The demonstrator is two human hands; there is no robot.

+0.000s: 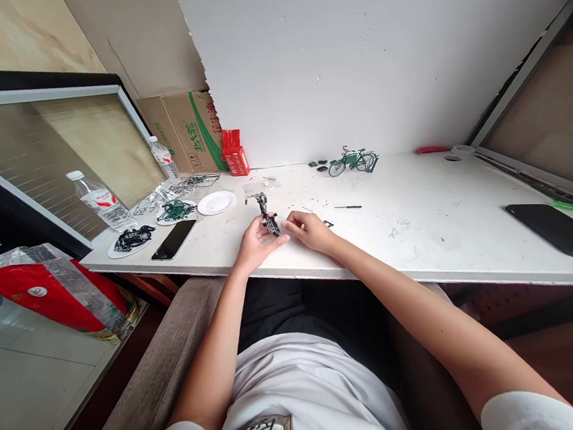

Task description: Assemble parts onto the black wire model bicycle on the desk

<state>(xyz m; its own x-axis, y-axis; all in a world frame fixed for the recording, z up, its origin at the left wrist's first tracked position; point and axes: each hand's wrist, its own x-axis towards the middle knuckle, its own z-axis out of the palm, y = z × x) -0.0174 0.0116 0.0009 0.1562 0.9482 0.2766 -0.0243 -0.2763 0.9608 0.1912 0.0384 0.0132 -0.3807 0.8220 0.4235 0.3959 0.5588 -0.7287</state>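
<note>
A small black model frame with silver handlebars (264, 207) stands tilted over the white table, near its front edge. My left hand (258, 245) is wrapped round its lower part from the left, thumb along the bottom. Close at its right side is my right hand (309, 230), fingers bent together and pinched at the model's edge; whatever lies between those fingertips is too small to make out. A small black part (328, 223) lies just right of my right hand, and a thin dark screwdriver (348, 207) is farther right.
A green model bicycle (352, 161) stands at the back. On the left are a phone (175, 239), an unoccupied white plate (216, 203), plates with black parts (134, 238) and green parts (176, 210), two bottles (102, 199) and a red box (235, 154). A black tray-like object (561, 229) lies right.
</note>
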